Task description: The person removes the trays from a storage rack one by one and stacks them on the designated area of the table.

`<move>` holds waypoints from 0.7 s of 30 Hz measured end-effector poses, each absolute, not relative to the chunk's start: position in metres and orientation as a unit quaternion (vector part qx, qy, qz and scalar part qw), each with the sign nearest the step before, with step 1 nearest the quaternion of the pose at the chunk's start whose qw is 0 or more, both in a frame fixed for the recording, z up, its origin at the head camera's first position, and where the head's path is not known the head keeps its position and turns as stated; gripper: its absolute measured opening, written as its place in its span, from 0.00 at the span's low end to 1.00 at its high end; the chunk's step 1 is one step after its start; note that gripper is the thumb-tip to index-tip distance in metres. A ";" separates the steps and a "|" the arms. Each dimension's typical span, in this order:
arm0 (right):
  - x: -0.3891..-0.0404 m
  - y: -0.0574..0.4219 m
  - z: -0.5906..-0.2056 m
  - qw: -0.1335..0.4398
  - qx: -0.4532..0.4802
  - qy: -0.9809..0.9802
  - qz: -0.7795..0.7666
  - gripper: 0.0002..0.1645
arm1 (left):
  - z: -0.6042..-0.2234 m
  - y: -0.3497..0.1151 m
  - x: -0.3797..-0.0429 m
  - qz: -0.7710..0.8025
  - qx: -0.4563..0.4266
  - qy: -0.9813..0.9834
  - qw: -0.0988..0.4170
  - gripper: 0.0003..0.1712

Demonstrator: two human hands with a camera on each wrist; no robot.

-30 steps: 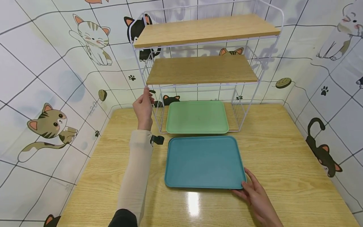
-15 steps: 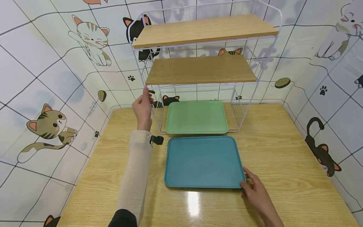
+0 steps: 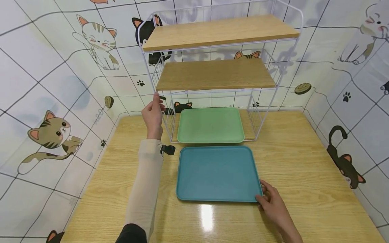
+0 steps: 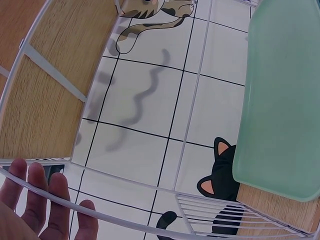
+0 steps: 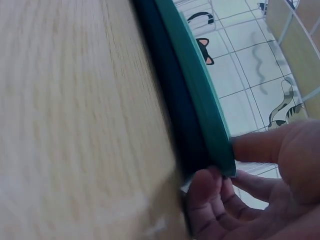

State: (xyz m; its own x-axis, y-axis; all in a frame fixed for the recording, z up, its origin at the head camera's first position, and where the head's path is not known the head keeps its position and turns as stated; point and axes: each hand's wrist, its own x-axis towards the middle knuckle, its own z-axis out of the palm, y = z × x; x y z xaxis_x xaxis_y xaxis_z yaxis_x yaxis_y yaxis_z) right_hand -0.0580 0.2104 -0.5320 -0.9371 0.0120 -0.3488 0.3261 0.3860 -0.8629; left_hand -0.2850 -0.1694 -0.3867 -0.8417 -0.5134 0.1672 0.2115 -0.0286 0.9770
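Note:
A blue tray (image 3: 217,173) lies in front of a three-tier white wire rack with wooden shelves (image 3: 215,75). My right hand (image 3: 275,204) holds the tray by its near right corner, thumb at the rim. In the right wrist view, fingertips (image 5: 205,187) sit at the lower side of the tray's edge (image 5: 200,95). My left hand (image 3: 153,116) grips the rack's left front post just below the middle shelf. The left wrist view shows its fingers (image 4: 59,192) behind the white wire (image 4: 115,217). A green tray (image 3: 211,125) rests on the bottom shelf.
The wooden table (image 3: 307,175) stretches out on both sides of the rack. Walls with a cat-pattern tile print (image 3: 60,84) close it in at the back, left and right. The top wooden shelf (image 3: 222,32) overhangs the lower tiers.
My right hand's fingers have shifted slightly at the tray's corner, from reaching under it to lying nearer its edge. The tray's right side has edged slightly left. My left hand has stayed on the post.

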 end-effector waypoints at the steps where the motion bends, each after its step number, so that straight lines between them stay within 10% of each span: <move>1: -0.059 0.212 -0.531 0.142 0.098 0.828 -0.533 0.39 | -0.386 -0.170 -0.285 -0.707 0.117 -0.649 0.255 0.28; 21: -0.165 0.232 -0.460 0.069 -0.013 0.871 -0.486 0.41 | -0.386 -0.171 -0.286 -0.713 0.116 -0.643 0.254 0.28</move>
State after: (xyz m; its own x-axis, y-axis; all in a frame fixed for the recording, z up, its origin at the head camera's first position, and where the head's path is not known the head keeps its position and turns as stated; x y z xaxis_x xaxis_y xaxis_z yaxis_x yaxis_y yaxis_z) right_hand -0.1651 0.2324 -0.4604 -0.9901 -0.0902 -0.1074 0.0440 0.5272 -0.8486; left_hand -0.2860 -0.1713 -0.3861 -0.8435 -0.5126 0.1607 0.2132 -0.0448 0.9760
